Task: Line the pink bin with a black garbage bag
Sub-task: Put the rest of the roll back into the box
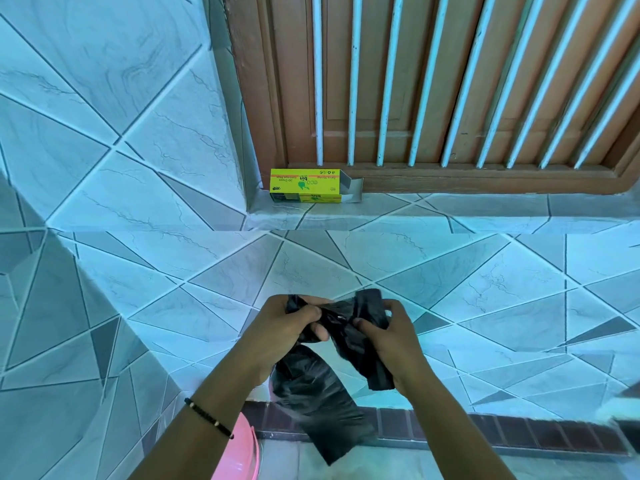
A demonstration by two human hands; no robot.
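A crumpled black garbage bag (318, 396) hangs between both hands in the lower middle of the head view. My left hand (280, 330) grips its upper left part with curled fingers. My right hand (391, 344) pinches the upper right part, thumb on top. A long folded tail of the bag droops below the hands. Only the rim of the pink bin (242, 452) shows at the bottom edge, below my left forearm and left of the bag's tail.
A yellow garbage-bag box (304, 185), one end flap open, lies on the tiled ledge (450, 209) below a brown wooden window with white bars (433, 81). Blue-grey tiled walls fill the view. A dark brick strip (485, 431) runs along the floor.
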